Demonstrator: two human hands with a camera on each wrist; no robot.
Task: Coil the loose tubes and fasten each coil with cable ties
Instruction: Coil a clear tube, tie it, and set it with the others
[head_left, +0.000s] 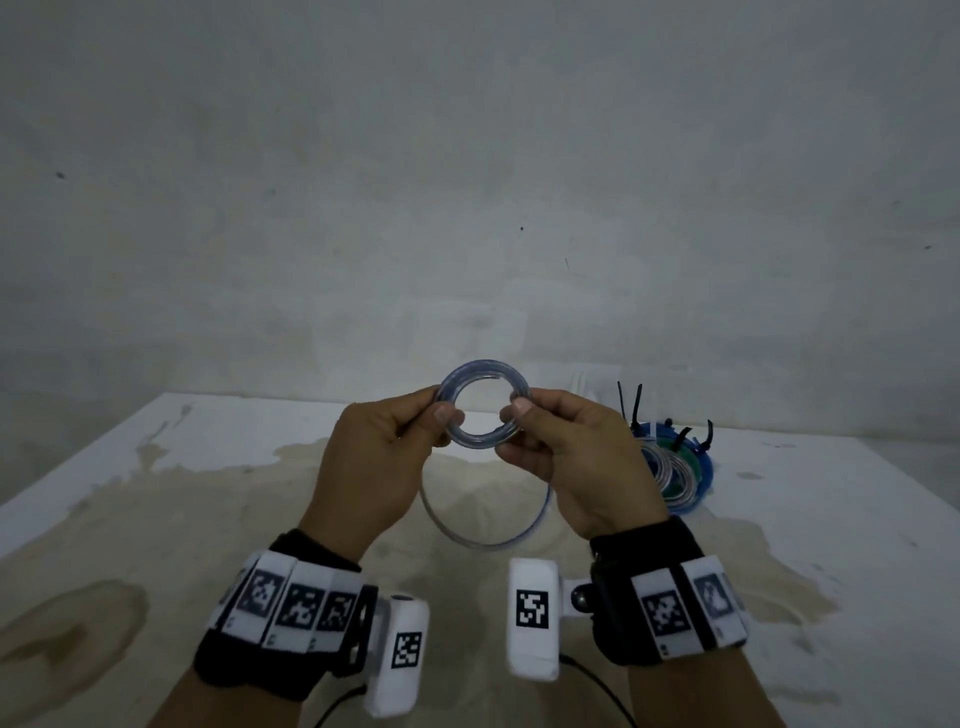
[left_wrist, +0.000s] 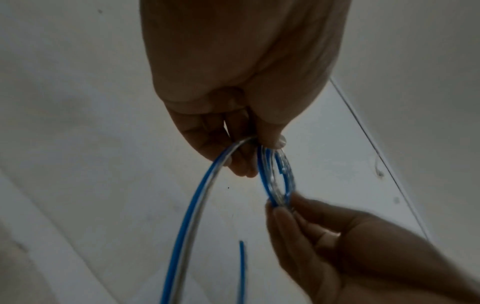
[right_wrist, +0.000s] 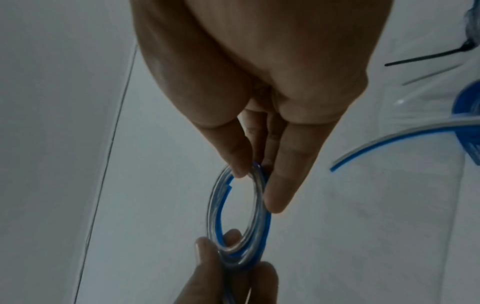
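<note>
A clear tube with a blue stripe is wound into a small coil (head_left: 483, 375) held in the air above the table. My left hand (head_left: 410, 431) pinches the coil's left side between thumb and fingers. My right hand (head_left: 540, 431) pinches its right side. The same coil (right_wrist: 228, 207) shows in the right wrist view and again as the coil (left_wrist: 275, 179) in the left wrist view. A loose length of the tube (head_left: 483, 540) hangs in a wide loop below my hands, and that loose length (left_wrist: 187, 216) runs down past the left palm.
Finished coils (head_left: 675, 467) in blue, green and clear, bound with black cable ties (head_left: 636, 405), lie on the white stained table (head_left: 208, 493) right of my right hand. A grey wall stands behind the table's far edge.
</note>
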